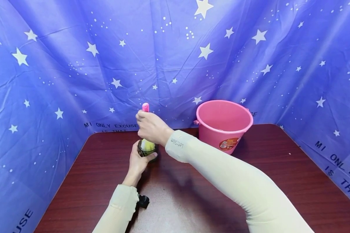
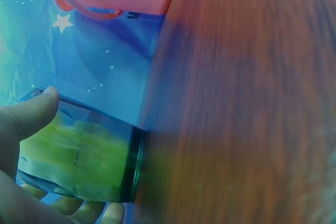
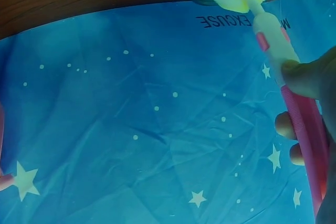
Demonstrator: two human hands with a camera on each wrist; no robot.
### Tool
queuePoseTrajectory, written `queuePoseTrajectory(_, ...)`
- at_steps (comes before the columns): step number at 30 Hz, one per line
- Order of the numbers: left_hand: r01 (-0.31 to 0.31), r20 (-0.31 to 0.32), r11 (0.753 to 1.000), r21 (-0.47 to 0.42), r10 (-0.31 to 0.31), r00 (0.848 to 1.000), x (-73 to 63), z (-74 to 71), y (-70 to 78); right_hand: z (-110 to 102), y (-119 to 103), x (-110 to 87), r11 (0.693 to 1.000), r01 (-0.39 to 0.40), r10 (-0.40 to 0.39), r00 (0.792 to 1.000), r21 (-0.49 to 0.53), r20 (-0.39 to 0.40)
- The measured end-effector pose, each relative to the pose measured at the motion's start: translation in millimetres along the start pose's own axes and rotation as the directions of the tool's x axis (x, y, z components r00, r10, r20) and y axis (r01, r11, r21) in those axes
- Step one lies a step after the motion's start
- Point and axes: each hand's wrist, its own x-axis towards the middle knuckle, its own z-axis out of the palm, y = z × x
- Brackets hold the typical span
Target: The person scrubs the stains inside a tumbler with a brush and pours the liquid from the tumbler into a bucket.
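Note:
My left hand (image 1: 136,161) grips a dark tinted clear glass (image 2: 92,153), thumb on one side and fingers round the other. In the left wrist view its thick base is right at the tabletop. The right hand (image 1: 154,128) holds a sponge cup brush by its pink and white handle (image 3: 304,124), whose pink end sticks up above the fist. The brush's yellow and white sponge head (image 1: 147,145) is inside the glass and fills its mouth. Through the glass wall, yellow sponge shows down near the base.
A pink bucket (image 1: 215,140) with an orange label stands at the back right of the dark red wooden table (image 1: 99,200). Behind and beside the table hangs a blue curtain (image 1: 163,64) with white stars. A small black device (image 1: 143,201) is at the left sleeve.

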Motion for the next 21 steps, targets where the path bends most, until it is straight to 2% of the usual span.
queuePoseTrajectory(13,-0.008,0.004,0.999,-0.039,0.008,1.0,0.6,1.3,-0.1,12.3,10.8,-5.7,0.996,-0.03,0.03,1.0,0.084,0.005)
queuePoseTrajectory(21,-0.01,0.002,1.0,-0.023,0.01,1.0,-0.7,1.1,1.7,11.9,14.6,-9.4,0.992,-0.007,0.006,1.0,0.124,0.011)
